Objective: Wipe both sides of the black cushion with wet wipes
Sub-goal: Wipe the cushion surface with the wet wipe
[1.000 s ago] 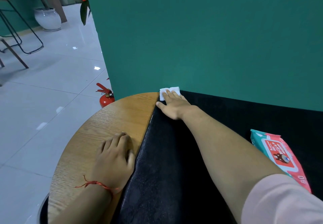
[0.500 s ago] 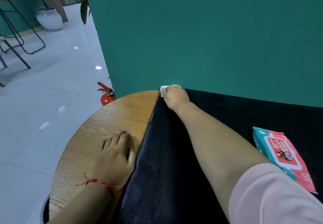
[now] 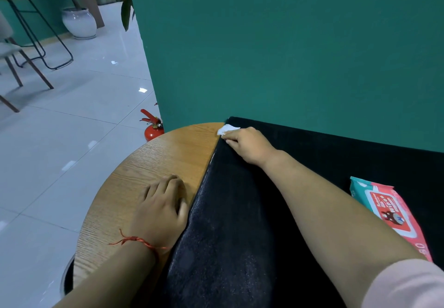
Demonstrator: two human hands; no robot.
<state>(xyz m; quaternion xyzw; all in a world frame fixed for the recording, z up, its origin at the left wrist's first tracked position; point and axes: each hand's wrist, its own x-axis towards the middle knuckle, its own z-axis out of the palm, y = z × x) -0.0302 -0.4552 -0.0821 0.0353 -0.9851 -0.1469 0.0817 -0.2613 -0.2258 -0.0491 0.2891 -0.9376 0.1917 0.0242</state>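
A: Compared with a second ago, the wet wipe (image 3: 227,129) is being bunched up. The right hand (image 3: 248,144), then lying flat on it, is now being curled round it at the far left corner of the black cushion (image 3: 240,223).

B: In the head view, where is the cushion being kept?

A: It is being laid over the round wooden table (image 3: 153,161), against the green wall (image 3: 288,43).

B: Is anything being held by the left hand (image 3: 162,208)?

A: Nothing. It is being rested on the bare wood with its fingers loosely bent and its thumb just beside the cushion's edge. A red string (image 3: 138,240) is being worn at the wrist.

B: What else is being shown?

A: A wipes pack (image 3: 389,211) is being left lying on the cushion to the right. A red fire extinguisher (image 3: 153,128) is being seen on the floor (image 3: 72,139) beyond the table.
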